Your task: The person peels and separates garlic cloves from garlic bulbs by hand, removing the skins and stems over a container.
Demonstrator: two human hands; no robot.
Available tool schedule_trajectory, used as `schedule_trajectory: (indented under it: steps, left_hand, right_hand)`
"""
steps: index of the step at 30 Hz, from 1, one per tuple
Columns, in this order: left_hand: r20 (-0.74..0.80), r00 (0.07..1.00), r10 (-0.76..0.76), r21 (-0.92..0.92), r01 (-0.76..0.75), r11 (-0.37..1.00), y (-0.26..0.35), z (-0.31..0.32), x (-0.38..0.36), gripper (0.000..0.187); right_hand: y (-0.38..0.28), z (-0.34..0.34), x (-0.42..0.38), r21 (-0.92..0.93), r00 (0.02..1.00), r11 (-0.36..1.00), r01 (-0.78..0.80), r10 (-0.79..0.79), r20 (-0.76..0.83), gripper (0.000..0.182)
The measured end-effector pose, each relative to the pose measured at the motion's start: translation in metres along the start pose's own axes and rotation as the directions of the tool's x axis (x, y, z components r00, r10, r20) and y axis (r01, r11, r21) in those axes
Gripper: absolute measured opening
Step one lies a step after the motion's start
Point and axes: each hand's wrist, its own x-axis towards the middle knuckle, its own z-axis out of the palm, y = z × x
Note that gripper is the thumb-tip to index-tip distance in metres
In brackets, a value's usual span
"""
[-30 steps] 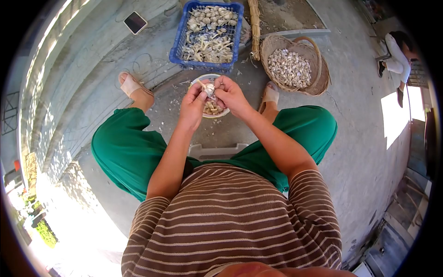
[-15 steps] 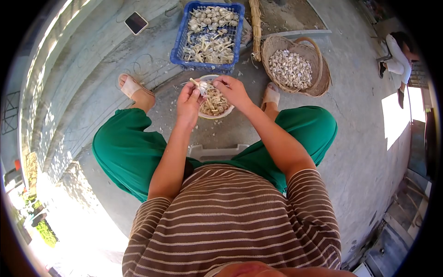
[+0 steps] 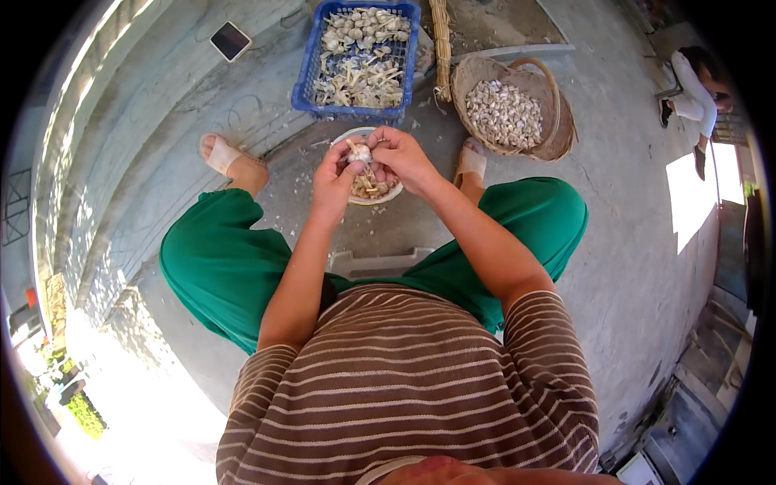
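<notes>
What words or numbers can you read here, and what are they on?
None that I can read.
The phone's screen looks dark, with no readable writing.
The blue crate, basket, bowl and striped shirt show no readable words or numbers.
Things at the far edges are too small or blurred to tell.

"What's the ground like?"

"Grey concrete floor (image 3: 622,202), worn and stained in spots, with pale, step-like ledges (image 3: 133,113) that look curved along the left."

"And the light?"

"Strong sun. There's a hard-edged bright patch (image 3: 683,202) at the right, dappled light over the left side, and white glare (image 3: 153,412) lower left, beside some greenery (image 3: 85,415)."
</notes>
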Motion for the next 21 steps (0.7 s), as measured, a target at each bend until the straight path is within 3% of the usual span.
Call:
schedule_trajectory:
  steps: [2,6,8,12,15,17,21]
  left_hand:
    - [-0.084,0.995,0.054,-0.021,-0.056,0.998,0.003,0.005,0.000,0.036]
    - [-0.025,0.999,0.041,-0.028,-0.042,0.999,0.004,0.001,0.001,0.037]
    - [-0.004,1.000,0.025,0.090,-0.024,0.996,0.005,0.001,0.000,0.036]
    - [0.015,0.993,0.121,0.141,-0.122,0.982,0.003,0.003,0.000,0.036]
    - [-0.025,0.997,0.075,0.063,-0.073,0.995,0.004,0.006,-0.004,0.034]
    - [-0.047,0.999,-0.017,-0.105,0.012,0.994,0.002,0.003,-0.002,0.036]
    - [-0.072,0.997,0.032,-0.180,-0.045,0.983,0.007,0.006,-0.003,0.038]
  right_hand:
    - [0.005,-0.001,0.001,0.101,1.000,0.995,0.018,-0.019,0.011,0.009]
    - [-0.003,0.003,-0.003,0.169,0.999,0.985,0.019,-0.014,-0.031,0.010]
    - [-0.005,0.002,-0.003,-0.033,0.999,0.998,0.046,-0.046,-0.004,0.012]
    - [-0.008,0.003,-0.003,-0.098,0.999,0.994,0.043,-0.044,-0.007,0.014]
    - [-0.007,0.006,-0.005,-0.118,0.999,0.992,0.045,-0.045,-0.001,0.014]
    - [-0.007,0.009,-0.007,-0.018,0.998,0.998,0.061,-0.061,-0.023,0.013]
    - [0.004,0.010,-0.004,-0.010,0.993,0.994,0.112,-0.112,-0.039,0.012]
